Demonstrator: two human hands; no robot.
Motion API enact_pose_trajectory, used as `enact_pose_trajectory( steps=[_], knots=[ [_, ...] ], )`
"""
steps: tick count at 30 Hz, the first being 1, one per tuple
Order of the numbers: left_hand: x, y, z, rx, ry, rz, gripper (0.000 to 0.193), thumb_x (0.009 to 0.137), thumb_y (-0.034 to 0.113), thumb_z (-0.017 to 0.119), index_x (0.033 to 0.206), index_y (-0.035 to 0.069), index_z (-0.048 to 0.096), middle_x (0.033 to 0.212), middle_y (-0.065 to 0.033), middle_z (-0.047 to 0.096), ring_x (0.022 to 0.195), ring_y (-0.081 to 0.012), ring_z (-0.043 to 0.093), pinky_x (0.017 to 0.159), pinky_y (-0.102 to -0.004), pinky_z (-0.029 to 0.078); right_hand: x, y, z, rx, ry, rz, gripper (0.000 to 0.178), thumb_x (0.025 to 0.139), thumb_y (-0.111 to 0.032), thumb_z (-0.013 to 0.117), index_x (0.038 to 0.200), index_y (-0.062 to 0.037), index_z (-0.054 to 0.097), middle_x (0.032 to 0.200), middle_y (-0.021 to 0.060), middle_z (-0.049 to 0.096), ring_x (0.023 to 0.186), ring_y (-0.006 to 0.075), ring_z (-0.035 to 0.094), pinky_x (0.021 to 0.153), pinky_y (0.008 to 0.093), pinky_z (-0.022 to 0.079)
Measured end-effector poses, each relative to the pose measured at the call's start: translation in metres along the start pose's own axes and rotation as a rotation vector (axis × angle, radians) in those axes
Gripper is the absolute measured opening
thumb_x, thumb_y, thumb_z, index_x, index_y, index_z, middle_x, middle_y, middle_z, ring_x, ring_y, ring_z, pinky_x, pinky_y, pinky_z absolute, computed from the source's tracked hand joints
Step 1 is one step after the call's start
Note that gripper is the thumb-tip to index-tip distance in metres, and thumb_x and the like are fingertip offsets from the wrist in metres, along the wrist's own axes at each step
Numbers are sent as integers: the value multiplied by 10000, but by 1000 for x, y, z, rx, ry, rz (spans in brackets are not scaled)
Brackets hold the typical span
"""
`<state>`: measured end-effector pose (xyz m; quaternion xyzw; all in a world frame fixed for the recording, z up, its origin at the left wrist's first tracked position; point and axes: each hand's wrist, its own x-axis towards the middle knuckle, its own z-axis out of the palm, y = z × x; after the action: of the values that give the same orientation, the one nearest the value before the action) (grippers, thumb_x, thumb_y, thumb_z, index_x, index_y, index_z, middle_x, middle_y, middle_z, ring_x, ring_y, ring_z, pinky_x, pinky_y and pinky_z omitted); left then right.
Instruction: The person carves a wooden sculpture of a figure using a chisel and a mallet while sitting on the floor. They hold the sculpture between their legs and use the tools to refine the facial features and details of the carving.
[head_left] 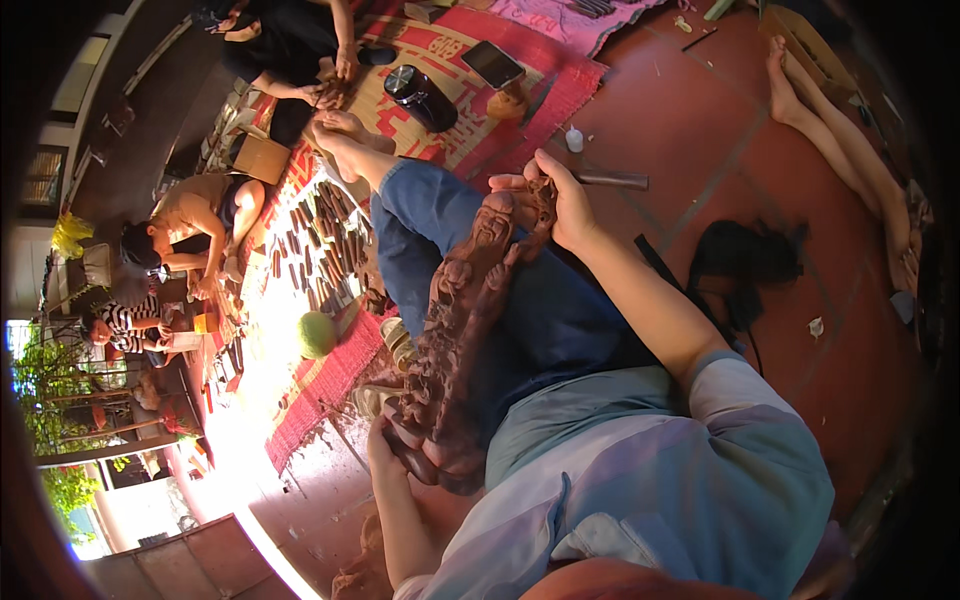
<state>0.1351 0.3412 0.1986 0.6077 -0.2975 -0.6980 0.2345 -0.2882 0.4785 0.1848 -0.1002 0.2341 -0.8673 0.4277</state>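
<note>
1. Reddish-brown wood takes centre stage: a carved figure [460, 330] lies aslant over the wearer's blue trousers [560, 310], its head pointing away from the body.
2. Right hand [568, 208] is up top, thumb and fingers closed around the openwork beside the head; left hand [385, 452] clasps the lower end, its fingers mostly hidden.
3. Progress check: face, beard and smaller rounded forms already stand out in deep relief, so the main shaping looks done.
4. What's left? Hard to call; any fine cutting or smoothing is too small to judge, and neither hand holds a tool.
5. Texture now: knotty, pierced and ridged down the length, bulging smoother at the base, with a dull sheen.
6. Out beyond, slim tools [318, 245] lie in rows near a round green object [317, 335], while a glossy dark canister [420, 98] stands on the red-and-straw woven mat [565, 105].
</note>
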Motion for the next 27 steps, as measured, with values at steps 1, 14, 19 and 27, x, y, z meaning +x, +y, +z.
enact_pose_trajectory(
  steps=[1, 14, 19, 27],
  knots=[
    [-9, 8, 15, -15, -34, 18, 252, 860, 190, 497, 1014, 9, 580, 1016, -125, 627, 951, -271, 618, 857, -405, 512, 11, -10, 8, -2, -63, -4, 351, 927, -413, 478, 705, -142, 498, 1043, 251, 630, 940, 273, 636, 825, 386, 506],
    [-41, -34, 139, -542, -370, -25, 387, 835, 319, 440, 1123, 95, 568, 1120, -96, 609, 1047, -287, 572, 951, -454, 431, 118, -131, 140, -448, -360, -219, 494, 902, -581, 425, 739, -123, 513, 874, 203, 680, 735, 241, 682, 601, 315, 544],
    [-50, -66, 141, -591, -290, -49, 352, 865, 337, 440, 1073, 88, 579, 1099, -107, 601, 1073, -295, 549, 955, -461, 424, 125, -113, 157, -484, -470, -81, 490, 928, -577, 364, 711, -155, 485, 835, 161, 692, 735, 183, 680, 540, 245, 498],
    [-15, -96, 95, -449, -269, 67, 241, 878, 283, 429, 939, 94, 566, 1017, -71, 605, 1002, -223, 554, 932, -400, 417, 129, -61, 178, -368, -503, -3, 395, 922, -471, 495, 763, -111, 520, 727, 1, 554, 754, 189, 679, 617, 304, 547]
  ],
)
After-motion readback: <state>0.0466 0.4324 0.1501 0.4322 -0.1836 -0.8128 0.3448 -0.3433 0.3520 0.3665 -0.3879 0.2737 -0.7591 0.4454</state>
